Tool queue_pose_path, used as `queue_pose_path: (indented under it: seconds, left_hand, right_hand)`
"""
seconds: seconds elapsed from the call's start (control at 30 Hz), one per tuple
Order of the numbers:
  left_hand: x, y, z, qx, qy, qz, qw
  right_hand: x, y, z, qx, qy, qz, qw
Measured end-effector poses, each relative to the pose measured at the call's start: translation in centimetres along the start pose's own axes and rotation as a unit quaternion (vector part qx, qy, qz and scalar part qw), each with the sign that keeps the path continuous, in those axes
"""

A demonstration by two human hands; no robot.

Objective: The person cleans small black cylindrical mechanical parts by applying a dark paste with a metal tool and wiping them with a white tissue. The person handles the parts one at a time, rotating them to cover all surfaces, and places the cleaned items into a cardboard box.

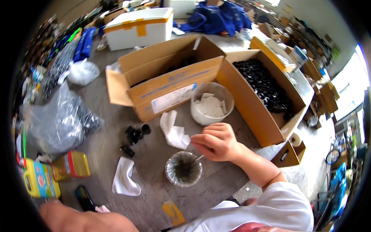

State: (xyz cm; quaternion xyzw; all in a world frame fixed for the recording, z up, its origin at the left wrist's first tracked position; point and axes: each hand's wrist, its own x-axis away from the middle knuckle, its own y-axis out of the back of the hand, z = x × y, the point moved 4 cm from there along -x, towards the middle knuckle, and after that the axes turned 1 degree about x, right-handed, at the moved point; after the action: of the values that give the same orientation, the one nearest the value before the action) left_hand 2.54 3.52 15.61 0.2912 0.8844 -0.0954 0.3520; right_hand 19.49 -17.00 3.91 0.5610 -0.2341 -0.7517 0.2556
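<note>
My right hand (217,142) is closed in a pinch on a thin pale stick (199,157) that slants down into a small bowl (167,171). The stick's lower end is lost in the dark, greenish-grey contents. The bowl looks lined with clear film. Just beyond it, a white cloth (172,129) lies near my fingertips. Behind my hand stands a translucent tub (196,113) holding white pieces. My left hand (65,218) is low at the left edge, cut off by the frame, with its fingers not readable. Another white cloth (125,178) and several small black parts (135,134) lie on the table.
An open cardboard box (166,92) and another box (247,104) full of shiny black parts stand behind the tub. At left are a clear plastic bag (62,120), a yellow jug (40,179), an amber container (71,166) and a dark phone-like object (84,197). A white foam box (139,29) sits farther back.
</note>
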Motion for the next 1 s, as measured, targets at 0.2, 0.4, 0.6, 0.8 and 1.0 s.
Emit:
queue_pose_path:
  seconds: [0.2,0.4,0.6,0.8,1.0]
  left_hand:
    - [0.0,-0.3,0.0,0.015,-0.006,-0.006,1.0]
    - [-0.2,-0.8,0.6,0.04,-0.019,-0.014,0.999]
    - [0.1,-0.5,1.4,0.065,-0.021,0.011,0.998]
    - [0.1,-0.7,0.9,0.069,-0.018,-0.007,0.997]
    - [0.4,-0.5,1.2,0.085,-0.024,0.007,0.996]
  right_hand:
    - [-0.4,0.1,0.1,-0.001,-0.004,0.015,1.0]
    - [-0.1,-0.1,0.3,0.003,-0.009,0.013,1.0]
    - [0.0,-0.1,-0.3,-0.004,-0.019,0.027,0.999]
    - [-0.2,0.4,0.0,0.009,-0.009,0.008,1.0]
    - [-0.2,0.1,-0.5,0.021,-0.02,-0.002,1.0]
